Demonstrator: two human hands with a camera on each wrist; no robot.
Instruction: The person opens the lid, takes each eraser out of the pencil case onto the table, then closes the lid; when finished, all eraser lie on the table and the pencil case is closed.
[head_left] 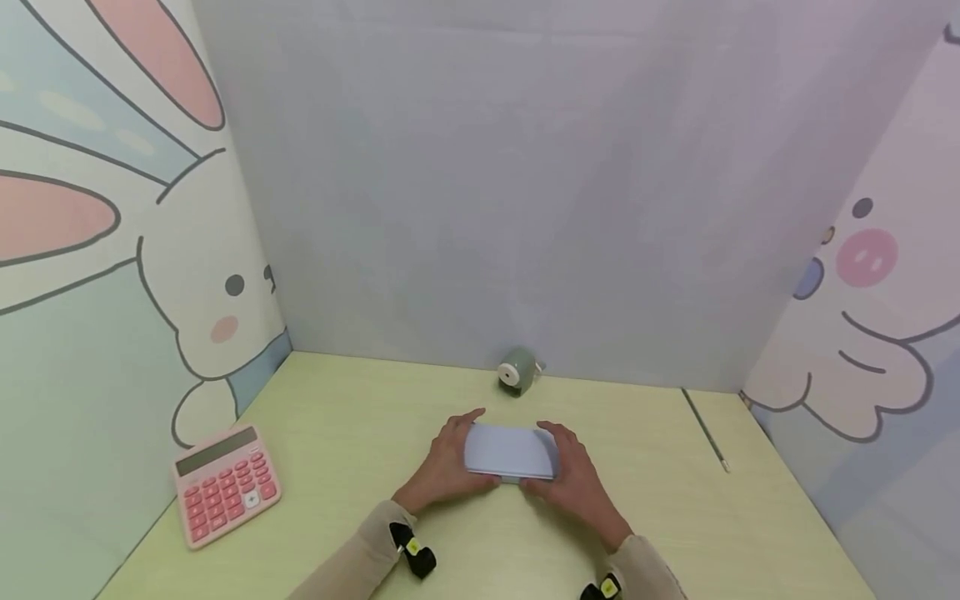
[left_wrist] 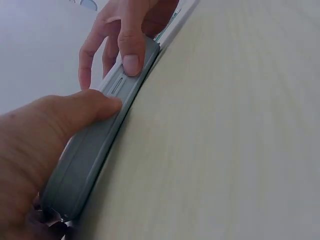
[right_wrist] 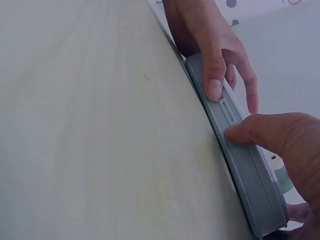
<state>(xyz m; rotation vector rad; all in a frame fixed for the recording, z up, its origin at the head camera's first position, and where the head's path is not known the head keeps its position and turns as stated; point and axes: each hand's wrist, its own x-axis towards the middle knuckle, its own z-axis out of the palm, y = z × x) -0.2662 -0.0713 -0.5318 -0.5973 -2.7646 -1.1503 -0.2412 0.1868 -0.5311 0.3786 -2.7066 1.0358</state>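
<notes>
A flat rectangular case with a pale blue-white top [head_left: 512, 451] and a grey side lies on the table between both hands. My left hand [head_left: 447, 463] grips its left end, the thumb on the near side and the fingers round toward the far side. On the right end, my right hand [head_left: 573, 483] holds it the same way. In the left wrist view the grey near side [left_wrist: 85, 152] shows a narrow slot between the two thumbs. The right wrist view shows that grey side [right_wrist: 252, 187] low against the tabletop. Most fingertips are hidden behind the case.
Beyond the case, near the back wall, stands a green pencil sharpener [head_left: 519, 372]. A pink calculator [head_left: 227, 486] lies at the left by the rabbit-print wall. A dark pencil [head_left: 706, 431] lies at the right. Walls enclose the pale wood-grain table [head_left: 352, 408] at the back and sides.
</notes>
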